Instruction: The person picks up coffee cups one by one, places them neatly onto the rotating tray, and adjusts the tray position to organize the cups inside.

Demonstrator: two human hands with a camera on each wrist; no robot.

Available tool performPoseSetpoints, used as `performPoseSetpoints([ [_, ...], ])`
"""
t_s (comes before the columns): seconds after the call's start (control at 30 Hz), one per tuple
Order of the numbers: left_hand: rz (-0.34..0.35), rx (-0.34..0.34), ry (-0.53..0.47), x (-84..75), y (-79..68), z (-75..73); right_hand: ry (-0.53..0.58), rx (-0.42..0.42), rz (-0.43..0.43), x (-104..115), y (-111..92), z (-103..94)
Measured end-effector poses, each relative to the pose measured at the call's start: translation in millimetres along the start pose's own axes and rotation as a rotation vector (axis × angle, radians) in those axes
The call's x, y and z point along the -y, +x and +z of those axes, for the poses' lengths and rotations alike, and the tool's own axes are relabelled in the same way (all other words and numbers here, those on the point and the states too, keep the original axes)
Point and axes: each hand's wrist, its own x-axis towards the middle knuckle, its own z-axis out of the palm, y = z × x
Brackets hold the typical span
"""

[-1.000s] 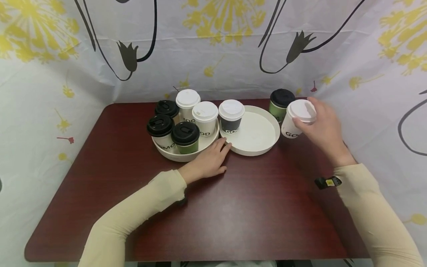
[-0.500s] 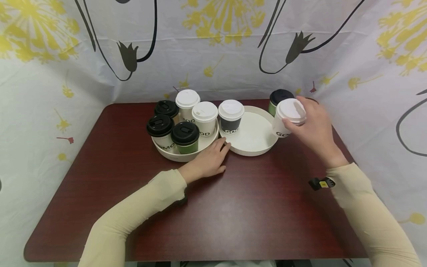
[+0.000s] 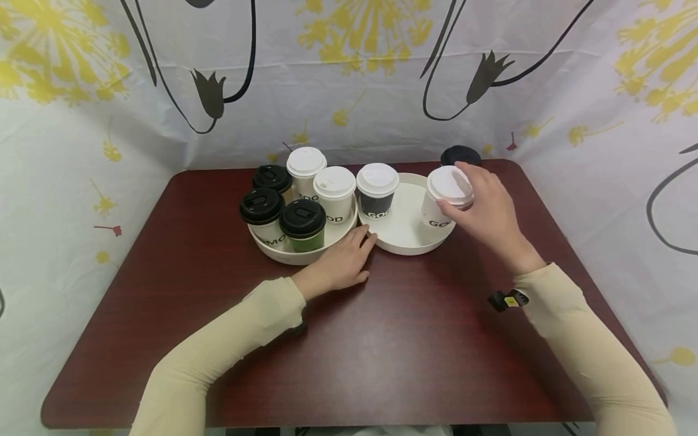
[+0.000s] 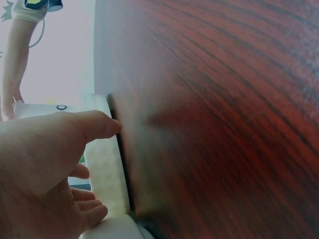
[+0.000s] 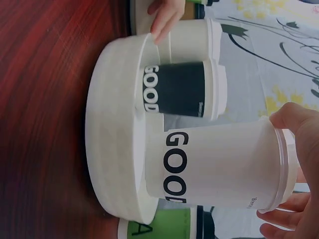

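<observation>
My right hand (image 3: pixel 488 212) grips a white paper coffee cup (image 3: pixel 434 212) around its white lid. The cup is upright over the right part of a round cream tray (image 3: pixel 406 249); in the right wrist view its base (image 5: pixel 155 167) is behind the tray's near rim. At the left in that tray stands a white-lidded cup with a dark band (image 3: pixel 376 204). My left hand (image 3: pixel 340 260) rests by the front where this tray meets a second round tray (image 3: pixel 289 258), fingers loosely extended at the rims and holding nothing.
Several cups fill the left tray: white-lidded ones (image 3: pixel 334 181) and black-lidded ones (image 3: pixel 262 206), including a green cup (image 3: pixel 306 242) in front. A black-lidded green cup (image 5: pixel 172 224) stands on the table beyond the right tray, partly hidden by my right hand. A patterned cloth (image 3: pixel 349 121) hangs behind.
My right hand has carried the white cup leftward, from the table right of the tray to above the tray's right part. The left hand has stayed still.
</observation>
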Motion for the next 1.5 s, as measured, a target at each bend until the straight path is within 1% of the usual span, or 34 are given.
performPoseSetpoints([
  [0.5,-0.006,0.004,-0.006,-0.6,-0.6,-0.2,0.03,0.062,-0.043,10,-6,25.0],
  [1.23,-0.022,0.025,-0.038,-0.8,-0.5,-0.3,0.038,0.105,-0.076,26,-15,40.1],
  [1.5,-0.018,0.007,-0.039,0.2,-0.6,1.3,0.03,0.114,-0.085,27,-16,44.1],
])
